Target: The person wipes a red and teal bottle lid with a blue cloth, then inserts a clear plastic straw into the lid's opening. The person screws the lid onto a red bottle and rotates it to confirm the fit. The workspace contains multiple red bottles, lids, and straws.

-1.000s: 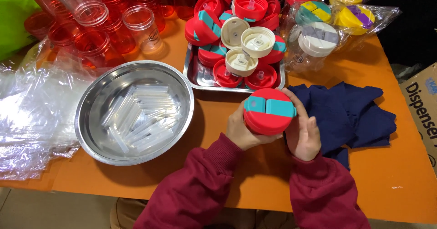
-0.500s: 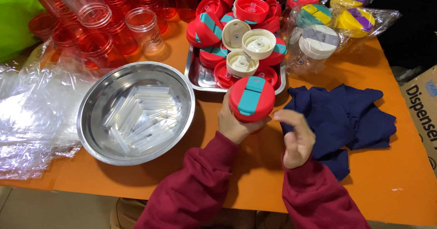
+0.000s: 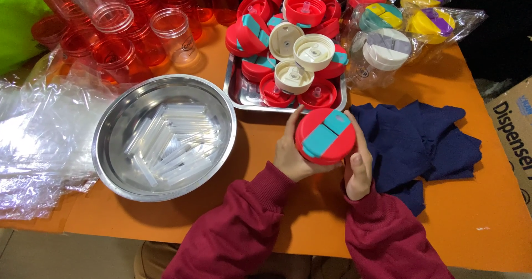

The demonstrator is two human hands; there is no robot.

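A red lid with a teal flap [image 3: 325, 135] is gripped between the left hand [image 3: 290, 156] and the right hand [image 3: 358, 165], both closed around its rim, above an orange table [image 3: 476, 218]. Just beyond the grip a steel tray [image 3: 244, 93] of red and cream lids is seen; a steel bowl [image 3: 111, 162] of clear straws lies left of it, a dark blue cloth [image 3: 421, 146] right. Clear red cups [image 3: 116, 51] and crumpled plastic sheeting [image 3: 33, 146] are spread at the far left.

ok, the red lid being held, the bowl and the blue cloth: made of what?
Red lid: looks like moulded plastic, smooth, soft sheen, teal flap. Bowl: polished metal, probably steel, mirror reflections on its wall. Blue cloth: matte fabric, creased and folded.
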